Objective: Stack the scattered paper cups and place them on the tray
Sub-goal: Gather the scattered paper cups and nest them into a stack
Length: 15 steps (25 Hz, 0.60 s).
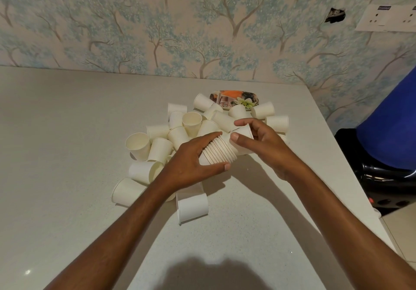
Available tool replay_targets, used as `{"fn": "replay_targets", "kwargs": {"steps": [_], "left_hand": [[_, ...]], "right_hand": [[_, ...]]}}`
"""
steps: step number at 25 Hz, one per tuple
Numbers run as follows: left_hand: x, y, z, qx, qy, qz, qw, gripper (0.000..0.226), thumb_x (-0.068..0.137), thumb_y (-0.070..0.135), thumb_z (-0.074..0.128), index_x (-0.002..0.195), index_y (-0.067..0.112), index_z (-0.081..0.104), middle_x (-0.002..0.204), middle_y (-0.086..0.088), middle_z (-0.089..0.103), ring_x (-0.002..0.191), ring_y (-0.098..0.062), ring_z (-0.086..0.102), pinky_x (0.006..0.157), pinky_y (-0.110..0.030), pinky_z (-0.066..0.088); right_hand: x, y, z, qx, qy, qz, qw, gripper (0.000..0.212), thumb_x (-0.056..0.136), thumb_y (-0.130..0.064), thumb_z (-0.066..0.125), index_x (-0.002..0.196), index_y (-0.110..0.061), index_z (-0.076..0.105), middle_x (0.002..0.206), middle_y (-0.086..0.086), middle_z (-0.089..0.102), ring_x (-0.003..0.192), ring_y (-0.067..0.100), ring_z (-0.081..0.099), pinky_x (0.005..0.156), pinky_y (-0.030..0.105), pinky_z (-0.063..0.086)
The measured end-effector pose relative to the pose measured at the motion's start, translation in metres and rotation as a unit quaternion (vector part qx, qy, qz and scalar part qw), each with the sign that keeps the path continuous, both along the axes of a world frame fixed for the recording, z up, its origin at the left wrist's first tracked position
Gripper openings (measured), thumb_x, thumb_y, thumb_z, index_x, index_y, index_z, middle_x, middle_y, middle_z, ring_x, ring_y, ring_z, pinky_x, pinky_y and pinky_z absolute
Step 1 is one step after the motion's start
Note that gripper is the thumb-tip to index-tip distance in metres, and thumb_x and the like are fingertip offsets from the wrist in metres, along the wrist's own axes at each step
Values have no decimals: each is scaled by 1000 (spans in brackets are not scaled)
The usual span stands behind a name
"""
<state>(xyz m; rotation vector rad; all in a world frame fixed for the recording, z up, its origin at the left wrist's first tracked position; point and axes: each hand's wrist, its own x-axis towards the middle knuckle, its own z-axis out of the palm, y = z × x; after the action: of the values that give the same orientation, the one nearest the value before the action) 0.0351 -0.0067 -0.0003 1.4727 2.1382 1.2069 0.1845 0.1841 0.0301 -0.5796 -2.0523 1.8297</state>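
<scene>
Several white paper cups (157,148) lie scattered in a heap at the middle of the grey table (56,143), most on their sides. My left hand (193,163) grips a stack of nested cups (219,152), held on its side above the table. My right hand (258,145) holds a single cup (244,132) at the open end of that stack, its base partly pushed in. A printed tray (236,98) with orange and flower patterns sits behind the heap, partly hidden by cups.
One cup (192,206) lies apart near my left forearm. The wallpapered wall runs along the table's far edge. The table's right edge drops to a black object (371,177) and a blue shape (394,127). Bare tabletop stretches on the left.
</scene>
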Motion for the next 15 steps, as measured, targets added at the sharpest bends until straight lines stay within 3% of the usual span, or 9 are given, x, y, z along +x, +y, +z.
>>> {"fn": "replay_targets", "kwargs": {"steps": [2,7,12,15], "left_hand": [[2,1,0,-2,-3,-2,1000,83,81,64,83,153,42,47,141,20,61,126,-7,58,99,-44,59],[9,6,1,14,-4,-18,1000,75,83,61,82,150,47,50,133,23,65,119,-7,64,92,-42,61],[12,12,0,28,-12,-26,999,76,84,57,83,151,45,50,135,24,65,120,-5,64,95,-39,60],[11,11,-3,4,10,-5,1000,79,81,69,79,149,50,45,132,34,58,119,6,56,91,-28,56]], "right_hand": [[-2,-7,-3,-2,-11,18,1000,43,93,-45,79,134,-37,66,133,-5,73,123,16,69,97,34,60],[-8,-23,-10,-3,-28,53,998,60,88,-65,70,144,-44,58,131,-23,71,121,-2,67,95,24,58],[-9,-24,-19,8,-49,70,996,85,82,-78,68,157,-44,46,153,-15,58,137,3,58,110,32,54],[-6,-3,-20,29,-32,-6,999,68,91,-73,66,149,-38,58,141,-16,68,130,3,64,101,27,52]]}}
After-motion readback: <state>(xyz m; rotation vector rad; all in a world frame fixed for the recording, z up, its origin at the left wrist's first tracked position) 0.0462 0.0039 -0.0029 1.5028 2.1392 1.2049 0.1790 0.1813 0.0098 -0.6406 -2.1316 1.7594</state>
